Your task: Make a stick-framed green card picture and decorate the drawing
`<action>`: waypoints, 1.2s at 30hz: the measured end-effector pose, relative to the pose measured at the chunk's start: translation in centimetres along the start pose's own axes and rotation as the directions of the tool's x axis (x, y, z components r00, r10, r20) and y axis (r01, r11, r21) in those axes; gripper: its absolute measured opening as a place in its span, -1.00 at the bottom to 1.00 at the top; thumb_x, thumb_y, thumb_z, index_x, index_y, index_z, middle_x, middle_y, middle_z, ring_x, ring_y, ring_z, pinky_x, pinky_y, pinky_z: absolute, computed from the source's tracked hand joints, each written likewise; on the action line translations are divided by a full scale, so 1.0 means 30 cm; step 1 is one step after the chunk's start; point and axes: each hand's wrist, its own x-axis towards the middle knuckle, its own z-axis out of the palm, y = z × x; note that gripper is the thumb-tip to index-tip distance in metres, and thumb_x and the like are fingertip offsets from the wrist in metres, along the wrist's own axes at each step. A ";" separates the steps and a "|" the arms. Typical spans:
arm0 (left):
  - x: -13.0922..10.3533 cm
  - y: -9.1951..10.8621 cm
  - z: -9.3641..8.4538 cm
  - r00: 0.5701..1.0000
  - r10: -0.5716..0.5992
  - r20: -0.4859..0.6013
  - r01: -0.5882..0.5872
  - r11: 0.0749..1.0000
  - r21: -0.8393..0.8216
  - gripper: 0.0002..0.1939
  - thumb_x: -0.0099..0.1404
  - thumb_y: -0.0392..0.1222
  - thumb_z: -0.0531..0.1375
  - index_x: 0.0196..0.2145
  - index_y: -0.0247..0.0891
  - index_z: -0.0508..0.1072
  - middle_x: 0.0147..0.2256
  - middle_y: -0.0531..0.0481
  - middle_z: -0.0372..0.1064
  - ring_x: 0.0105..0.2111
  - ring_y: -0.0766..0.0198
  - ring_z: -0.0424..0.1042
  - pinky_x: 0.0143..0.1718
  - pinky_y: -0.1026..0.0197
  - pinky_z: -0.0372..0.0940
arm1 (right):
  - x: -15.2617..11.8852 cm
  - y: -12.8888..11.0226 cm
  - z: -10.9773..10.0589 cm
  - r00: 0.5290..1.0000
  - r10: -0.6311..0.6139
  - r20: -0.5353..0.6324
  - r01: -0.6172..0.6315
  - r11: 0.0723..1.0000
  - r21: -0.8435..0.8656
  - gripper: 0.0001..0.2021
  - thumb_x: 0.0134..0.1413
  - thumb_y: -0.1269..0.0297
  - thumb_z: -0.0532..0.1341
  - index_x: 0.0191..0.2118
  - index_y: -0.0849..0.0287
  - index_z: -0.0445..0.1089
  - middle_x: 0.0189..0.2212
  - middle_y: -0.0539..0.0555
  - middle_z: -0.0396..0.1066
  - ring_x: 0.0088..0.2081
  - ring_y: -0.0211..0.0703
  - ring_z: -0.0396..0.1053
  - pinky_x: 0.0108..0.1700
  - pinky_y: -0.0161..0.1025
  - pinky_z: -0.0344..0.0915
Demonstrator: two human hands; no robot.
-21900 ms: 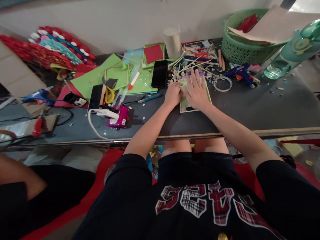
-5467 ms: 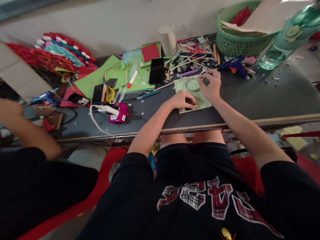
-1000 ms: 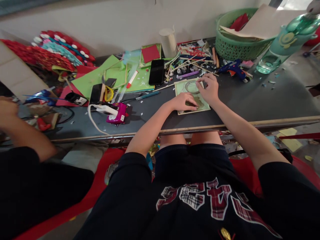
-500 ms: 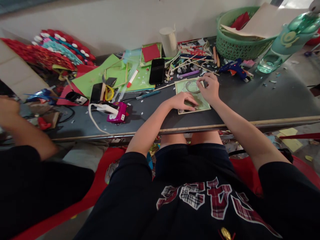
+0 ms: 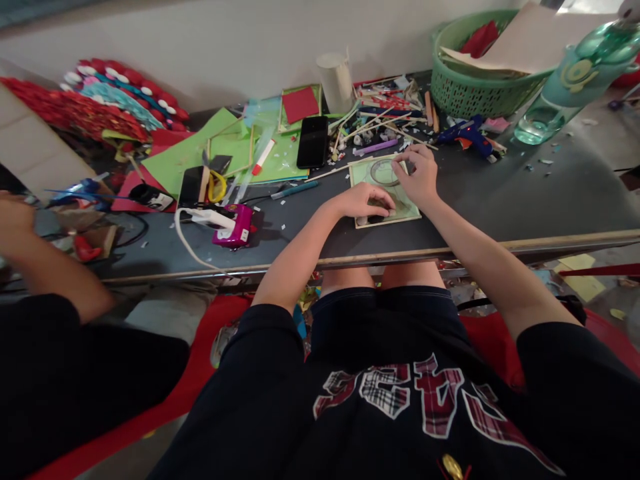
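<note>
A light-green panel [image 5: 367,175] with a thin pale stick frame lies flat on the dark table in front of me. Near its far edge is a dark ring-shaped outline [image 5: 379,181]; whether it is drawn or a separate ring I cannot tell. My right hand [image 5: 420,172] is at the right of this ring, thumb and forefinger pinched together at its edge. Anything between those fingertips is too small to name. My left hand [image 5: 367,201] rests over the panel's near left part, fingers curved and thumb apart, with nothing visible in it.
Beyond the panel lie a black phone [image 5: 313,142], a purple pen [image 5: 375,147] and scattered sticks. A blue glue gun [image 5: 467,135], a green basket [image 5: 487,90] and a water bottle [image 5: 550,100] stand right. A magenta power adapter [image 5: 234,227] and a co-worker's arm [image 5: 55,257] are left.
The fingers of my left hand have curled in slightly over the panel. My right hand stays at the ring's edge.
</note>
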 end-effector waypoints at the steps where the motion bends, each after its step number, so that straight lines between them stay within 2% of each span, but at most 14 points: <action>1: -0.004 0.005 -0.001 1.000 0.001 -0.025 -0.001 1.000 0.028 -0.78 0.28 -0.13 0.42 -0.13 -0.21 0.70 -0.08 -0.10 0.64 -0.13 0.19 0.61 0.07 0.16 0.43 | 0.000 -0.002 0.000 1.000 -0.001 0.000 0.001 1.000 0.003 -0.67 0.31 -0.11 0.25 -0.22 0.06 0.52 -0.10 0.19 0.49 0.02 0.14 0.45 0.15 0.17 0.43; 5: -0.011 0.016 0.003 0.994 0.058 -0.091 -0.045 0.989 0.142 -0.81 0.19 -0.16 0.48 -0.21 -0.18 0.72 -0.17 -0.09 0.64 -0.04 0.12 0.56 0.11 0.13 0.39 | 0.000 -0.007 -0.002 1.000 0.002 0.014 -0.002 1.000 0.006 -0.69 0.30 -0.08 0.26 -0.21 0.06 0.52 -0.09 0.21 0.49 0.03 0.15 0.45 0.16 0.18 0.42; 7: -0.009 0.019 0.009 0.995 0.063 -0.080 -0.051 0.989 0.140 -0.81 0.18 -0.17 0.48 -0.21 -0.17 0.72 -0.21 -0.08 0.64 0.00 0.10 0.55 0.10 0.13 0.38 | 0.001 -0.008 -0.003 1.000 0.007 0.018 -0.007 1.000 -0.002 -0.69 0.30 -0.09 0.26 -0.21 0.05 0.52 -0.09 0.20 0.49 0.02 0.15 0.45 0.16 0.18 0.43; 13: -0.002 0.012 0.014 0.996 0.054 -0.067 -0.046 0.993 0.109 -0.73 0.13 -0.12 0.53 -0.19 -0.18 0.73 -0.19 -0.11 0.63 -0.08 0.10 0.58 0.06 0.13 0.41 | -0.001 0.001 -0.002 1.000 0.002 0.023 -0.002 1.000 -0.011 -0.71 0.32 -0.07 0.26 -0.20 0.03 0.52 -0.08 0.19 0.49 0.03 0.14 0.44 0.18 0.18 0.42; 15: -0.004 0.002 0.007 0.994 0.071 -0.084 -0.059 0.988 0.140 -0.72 0.17 -0.10 0.51 -0.16 -0.17 0.73 -0.18 -0.12 0.64 -0.01 0.04 0.55 0.10 0.09 0.40 | -0.002 0.005 -0.001 1.000 0.001 0.028 -0.001 1.000 -0.012 -0.73 0.32 -0.05 0.26 -0.19 0.03 0.52 -0.06 0.19 0.48 0.05 0.14 0.43 0.20 0.17 0.40; 18: -0.007 -0.016 -0.009 0.989 0.104 -0.105 -0.087 0.985 0.152 -0.71 0.34 -0.09 0.38 0.00 -0.14 0.70 -0.08 -0.13 0.66 0.08 0.03 0.51 0.16 0.06 0.37 | -0.002 0.010 -0.001 0.999 -0.009 0.033 0.009 1.000 -0.005 -0.71 0.33 -0.05 0.25 -0.17 0.05 0.54 -0.06 0.21 0.47 0.06 0.15 0.43 0.21 0.18 0.39; 21: -0.005 -0.027 -0.019 0.991 0.128 -0.034 -0.124 0.988 0.092 -0.67 0.40 -0.13 0.32 0.09 -0.10 0.66 -0.02 -0.11 0.65 0.08 0.10 0.52 0.17 0.13 0.36 | -0.002 0.009 -0.001 0.999 -0.009 0.033 0.009 1.000 0.008 -0.67 0.34 -0.09 0.23 -0.17 0.06 0.53 -0.07 0.20 0.47 0.06 0.15 0.43 0.20 0.19 0.39; 25: 0.002 -0.019 -0.012 0.993 0.113 0.038 -0.114 0.993 0.030 -0.79 0.34 -0.15 0.38 -0.08 -0.10 0.73 -0.11 -0.09 0.68 0.00 0.15 0.57 0.11 0.19 0.39 | 0.000 0.006 -0.002 1.000 -0.003 0.029 0.003 1.000 0.007 -0.63 0.33 -0.14 0.23 -0.19 0.07 0.53 -0.07 0.21 0.48 0.04 0.15 0.44 0.17 0.18 0.41; 32: 0.002 0.008 0.015 0.995 0.014 -0.097 -0.013 1.000 0.009 -0.80 0.11 -0.12 0.53 -0.31 -0.22 0.73 -0.28 -0.07 0.64 -0.22 0.20 0.58 -0.05 0.20 0.40 | -0.001 0.010 0.002 1.000 -0.011 0.021 0.011 1.000 0.002 -0.64 0.32 -0.13 0.24 -0.20 0.07 0.53 -0.06 0.22 0.48 0.05 0.16 0.45 0.19 0.19 0.40; 36: 0.002 0.004 0.012 0.996 0.025 -0.087 -0.024 1.000 0.008 -0.77 0.10 -0.07 0.53 -0.32 -0.23 0.72 -0.32 -0.07 0.61 -0.25 0.20 0.58 -0.06 0.19 0.40 | -0.001 0.013 0.003 0.999 -0.003 0.037 0.003 1.000 -0.006 -0.67 0.34 -0.09 0.24 -0.18 0.07 0.53 -0.04 0.22 0.47 0.07 0.18 0.44 0.21 0.21 0.38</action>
